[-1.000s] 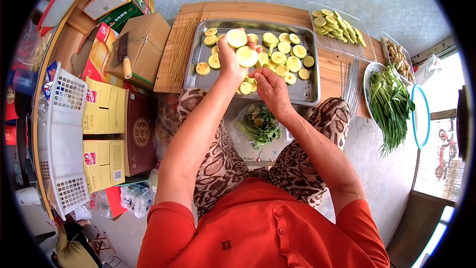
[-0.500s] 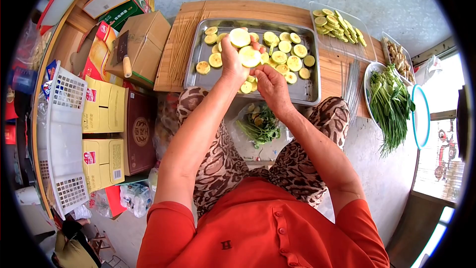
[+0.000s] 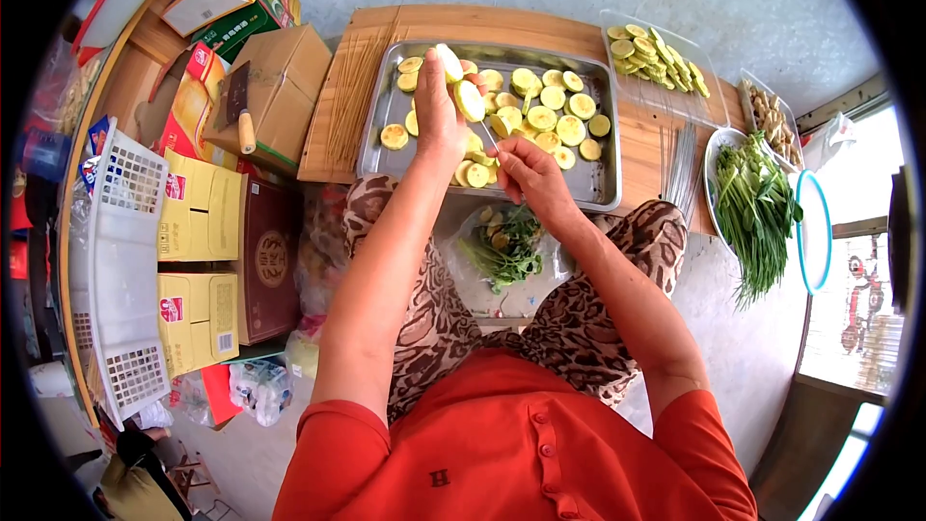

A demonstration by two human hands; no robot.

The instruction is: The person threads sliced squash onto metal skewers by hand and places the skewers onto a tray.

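Slices (image 3: 449,63) of pale, green-edged vegetable, two of them, are gripped in the left hand (image 3: 441,121) above the metal tray (image 3: 590,180), and the right hand (image 3: 531,174), over the tray's near edge, pinches a thin skewer (image 3: 489,135) that slants up to the lower slice (image 3: 470,101). Loose rounds (image 3: 542,119) lie inside the tray, slender sticks (image 3: 355,106) left of it, and a bowl (image 3: 714,159) of leafy greens (image 3: 757,207) stands well to its right.

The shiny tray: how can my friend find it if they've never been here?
Look for the wooden tabletop at the top of the picture. In its middle sits a wide tray scattered with round, green-edged slices. It's grey metal, while the smaller box of slices to its right is see-through.
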